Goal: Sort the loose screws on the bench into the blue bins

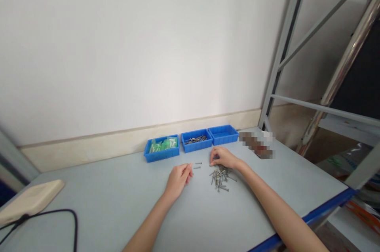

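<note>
A loose heap of slim grey metal screws (219, 180) lies on the pale grey tabletop (118, 208); such small pieces are best taken singly, in a light fingertip pinch, palm lifted clear. The heap sits just to the near side of the bare right hand (224, 157), its fingers bent downward. The bare left hand (178, 178) curls loosely, farther left. At this scale I cannot tell whether either grips a screw.
</note>
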### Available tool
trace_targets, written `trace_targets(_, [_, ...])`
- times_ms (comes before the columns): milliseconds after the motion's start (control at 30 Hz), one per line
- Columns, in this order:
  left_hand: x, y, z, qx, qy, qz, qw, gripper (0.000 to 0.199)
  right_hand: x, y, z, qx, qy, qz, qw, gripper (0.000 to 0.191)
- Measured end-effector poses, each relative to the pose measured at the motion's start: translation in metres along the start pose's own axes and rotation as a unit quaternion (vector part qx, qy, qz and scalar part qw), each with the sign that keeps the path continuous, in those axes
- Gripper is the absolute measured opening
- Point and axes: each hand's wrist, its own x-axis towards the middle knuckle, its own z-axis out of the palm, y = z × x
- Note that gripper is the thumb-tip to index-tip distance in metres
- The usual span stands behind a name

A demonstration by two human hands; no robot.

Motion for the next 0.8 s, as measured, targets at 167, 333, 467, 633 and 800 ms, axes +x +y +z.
trace_targets(167, [-0.002, 0.004, -0.001, -0.007, 0.001, 0.024, 1.000, 0.041, 0.002, -0.023, 0.008, 0.133, 0.026, 0.011, 0.991, 0.012])
trace_targets(333, [-0.003, 0.004, 0.002, -0.045, -0.030, 0.027, 0.998, 0.034, -0.001, -0.054, 0.020, 0.140, 0.040, -0.027, 0.989, 0.012])
trace_targets(467, [-0.002, 0.003, 0.004, -0.088, -0.039, 0.024, 0.995, 0.033, -0.005, -0.068, 0.023, 0.094, 0.066, -0.031, 0.993, 0.012])
trace_targets(633, [-0.002, 0.006, 0.003, -0.129, -0.051, 0.008, 0.990, 0.033, -0.006, -0.070, 0.020, 0.080, 0.067, -0.041, 0.994, 0.014])
trace_targets(800, [-0.003, 0.008, 0.000, -0.137, -0.024, 0.015, 0.990, 0.029, -0.007, -0.061, 0.012, 0.088, 0.010, -0.030, 0.996, 0.016])
